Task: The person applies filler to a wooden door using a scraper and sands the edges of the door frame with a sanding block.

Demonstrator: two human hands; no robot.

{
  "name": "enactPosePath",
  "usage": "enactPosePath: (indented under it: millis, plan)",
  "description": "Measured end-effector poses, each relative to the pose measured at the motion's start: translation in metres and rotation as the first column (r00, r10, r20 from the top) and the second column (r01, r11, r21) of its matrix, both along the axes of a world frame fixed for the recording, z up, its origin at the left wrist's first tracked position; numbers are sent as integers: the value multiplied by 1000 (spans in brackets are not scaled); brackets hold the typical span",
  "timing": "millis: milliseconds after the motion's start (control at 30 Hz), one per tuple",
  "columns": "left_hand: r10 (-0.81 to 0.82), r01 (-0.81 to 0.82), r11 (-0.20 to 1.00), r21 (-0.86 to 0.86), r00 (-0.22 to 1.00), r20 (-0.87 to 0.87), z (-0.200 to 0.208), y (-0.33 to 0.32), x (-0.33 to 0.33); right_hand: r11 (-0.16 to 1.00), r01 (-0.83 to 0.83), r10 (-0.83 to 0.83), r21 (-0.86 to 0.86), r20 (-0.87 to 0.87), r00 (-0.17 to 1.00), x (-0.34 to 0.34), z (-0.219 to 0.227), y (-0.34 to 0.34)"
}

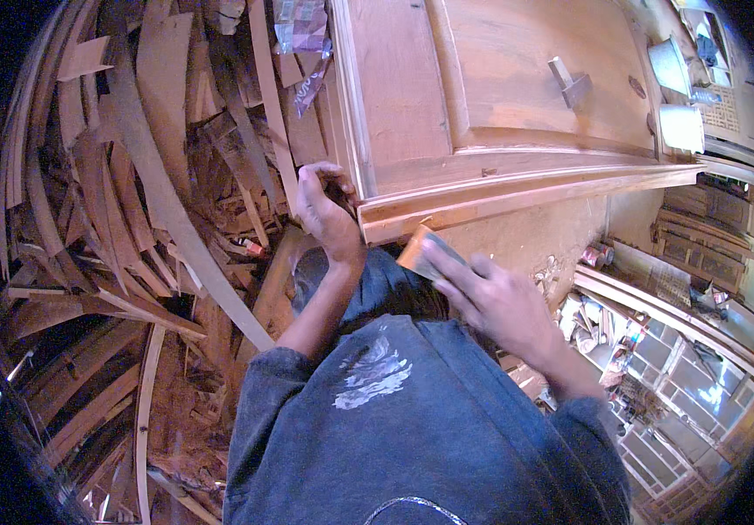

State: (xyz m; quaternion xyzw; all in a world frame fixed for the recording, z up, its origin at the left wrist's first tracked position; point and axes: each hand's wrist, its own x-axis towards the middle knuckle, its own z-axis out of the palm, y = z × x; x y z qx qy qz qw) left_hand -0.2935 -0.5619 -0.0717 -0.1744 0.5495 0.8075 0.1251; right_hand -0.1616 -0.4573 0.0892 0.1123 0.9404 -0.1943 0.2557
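Observation:
A panelled wooden door (403, 96) lies in front of me, its moulded near edge (526, 192) facing my body. My left hand (329, 210) is at the door's near left corner, its fingers curled round the side edge; the fingertips are partly hidden. In my right hand (490, 297) is a flat rectangular scraper (425, 254), grey with an orange end, pinched between thumb and fingers. Its orange end is close to the door's near edge, by a small orange smear (429, 220). I cannot tell whether the two touch.
Long wooden offcuts (167, 201) are heaped on my left. On the door lies a small wooden tool (569, 83) with a block and stem. A purple plastic packet (301, 31) hangs by its left side. Two pale tubs (681, 127) and metal window frames (657, 455) stand at right.

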Motion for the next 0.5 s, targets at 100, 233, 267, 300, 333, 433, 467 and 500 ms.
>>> enactPosePath:
  millis: [100,233,267,300,333,433,467,500]
  plan:
    - [48,-48,998,35,999,-4,-4,3,1,945,-325,320,48,82,944,-43,-1,12]
    - [130,-131,990,48,991,28,-4,2,2,899,-430,401,80,238,885,-56,4,28]
    - [151,-153,987,52,988,46,-5,2,3,906,-415,384,86,251,889,-50,5,40]
    - [167,-170,984,59,985,51,-8,1,3,909,-406,371,94,261,891,-45,7,53]
    - [181,-184,980,69,982,54,-11,1,4,914,-390,339,111,315,886,-41,14,66]
    - [182,-185,976,116,983,40,-8,-1,3,905,-368,220,213,506,834,-46,41,93]
    - [172,-175,975,139,985,34,-6,-1,3,894,-365,164,258,571,805,-47,49,98]
    - [161,-163,979,123,987,26,-5,0,3,913,-347,203,217,494,845,-41,49,98]
